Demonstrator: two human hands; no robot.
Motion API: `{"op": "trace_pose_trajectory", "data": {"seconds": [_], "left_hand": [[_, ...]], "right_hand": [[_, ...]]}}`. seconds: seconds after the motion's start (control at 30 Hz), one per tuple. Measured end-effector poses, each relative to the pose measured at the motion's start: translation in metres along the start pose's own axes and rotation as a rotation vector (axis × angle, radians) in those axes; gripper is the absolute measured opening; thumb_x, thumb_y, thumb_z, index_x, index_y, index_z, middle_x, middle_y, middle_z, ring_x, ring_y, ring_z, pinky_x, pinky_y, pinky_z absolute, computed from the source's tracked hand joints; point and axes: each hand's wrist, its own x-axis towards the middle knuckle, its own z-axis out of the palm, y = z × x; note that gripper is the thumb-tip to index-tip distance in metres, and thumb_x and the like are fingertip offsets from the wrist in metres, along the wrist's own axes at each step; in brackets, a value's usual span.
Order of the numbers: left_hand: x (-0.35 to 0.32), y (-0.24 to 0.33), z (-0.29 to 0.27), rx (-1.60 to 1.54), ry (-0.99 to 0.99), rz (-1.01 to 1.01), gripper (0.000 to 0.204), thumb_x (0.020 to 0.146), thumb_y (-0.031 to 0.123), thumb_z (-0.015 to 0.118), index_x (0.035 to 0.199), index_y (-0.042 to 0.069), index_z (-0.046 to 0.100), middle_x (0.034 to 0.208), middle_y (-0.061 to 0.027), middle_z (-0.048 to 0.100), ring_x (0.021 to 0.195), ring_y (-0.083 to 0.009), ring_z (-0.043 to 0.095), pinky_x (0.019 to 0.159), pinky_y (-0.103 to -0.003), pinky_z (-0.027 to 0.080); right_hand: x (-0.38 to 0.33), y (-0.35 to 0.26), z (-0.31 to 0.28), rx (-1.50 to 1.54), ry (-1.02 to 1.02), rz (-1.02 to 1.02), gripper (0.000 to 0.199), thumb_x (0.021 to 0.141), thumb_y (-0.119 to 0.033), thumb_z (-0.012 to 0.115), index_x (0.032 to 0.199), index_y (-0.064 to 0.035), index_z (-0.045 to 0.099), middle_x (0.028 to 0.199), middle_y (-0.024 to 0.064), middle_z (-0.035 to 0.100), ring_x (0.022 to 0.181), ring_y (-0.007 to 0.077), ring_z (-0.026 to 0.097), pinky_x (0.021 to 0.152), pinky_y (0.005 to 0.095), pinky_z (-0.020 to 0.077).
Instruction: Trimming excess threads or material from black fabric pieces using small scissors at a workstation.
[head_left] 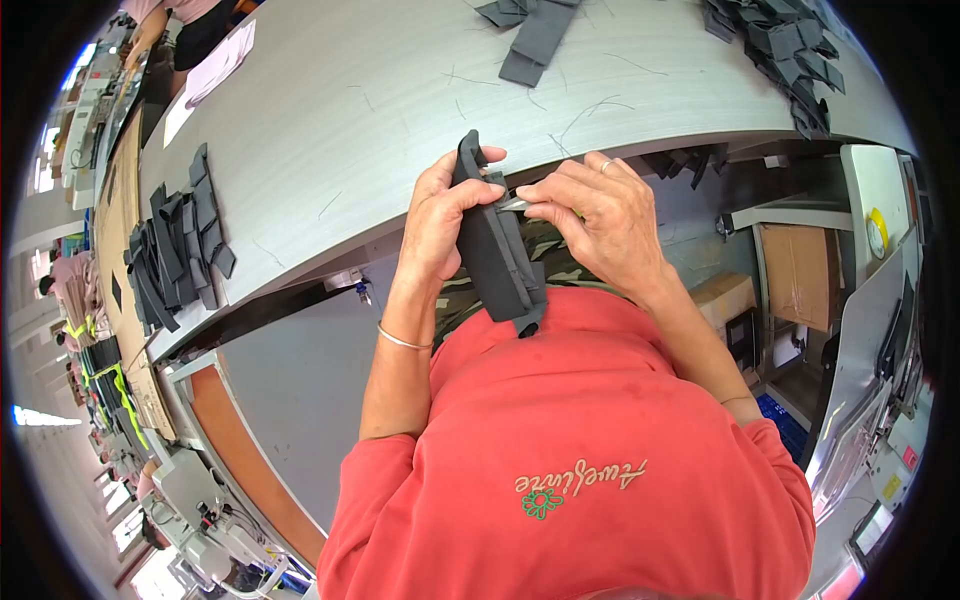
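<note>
My left hand (436, 215) is closed round a folded dark grey fabric piece (492, 262), thumb on its front. The strip is held upright in front of my body, just off the table's near edge, and its lower end hangs against my red shirt. Beside it, my right hand (598, 212) pinches a small pale, pointed tool (515, 203) between thumb and fingers. The tool's tip meets the fabric's right edge near my left thumb. Its exact kind is hidden by the fingers.
Dark fabric strips (180, 245) lie piled on the grey table (350, 130) at left, with more fabric pieces (535, 45) at the far middle and a heap (785, 55) at far right. Loose threads are scattered about. Cardboard boxes (795, 275) stand below right. Another person is at far left.
</note>
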Motion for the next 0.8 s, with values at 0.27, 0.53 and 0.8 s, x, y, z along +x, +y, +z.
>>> {"op": "trace_pose_trajectory", "data": {"seconds": [0.27,0.53,0.8], "left_hand": [[-0.004,-0.001,-0.006,0.146,-0.043,0.024,0.047,0.079,0.014,0.057,0.123,-0.001,0.053,0.088,-0.0021,0.051,0.081,-0.0097,0.050,0.074,-0.024,0.043],[-0.021,0.012,-0.008,0.234,-0.008,0.071,0.067,0.077,0.012,0.064,0.138,-0.003,0.040,0.099,-0.0056,0.055,0.091,-0.0110,0.050,0.081,-0.024,0.040],[-0.042,0.017,-0.023,0.167,-0.106,0.065,0.055,0.073,0.008,0.058,0.126,-0.006,0.053,0.098,-0.0059,0.059,0.081,-0.0090,0.054,0.067,-0.023,0.044]], "right_hand": [[-0.005,0.000,0.009,0.708,-0.032,0.432,0.024,0.078,-0.015,0.072,0.101,-0.0100,0.066,0.074,0.0018,0.061,0.072,0.0141,0.056,0.067,0.0288,0.0465],[-0.006,-0.016,0.015,0.846,-0.231,0.508,0.047,0.077,-0.004,0.063,0.122,-0.0145,0.054,0.077,0.0039,0.058,0.071,0.0111,0.054,0.069,0.0276,0.0435],[-0.001,-0.032,0.001,0.818,-0.180,0.372,0.036,0.075,0.000,0.061,0.109,-0.0115,0.060,0.090,0.0031,0.065,0.079,0.0149,0.060,0.076,0.0289,0.0482]]}}
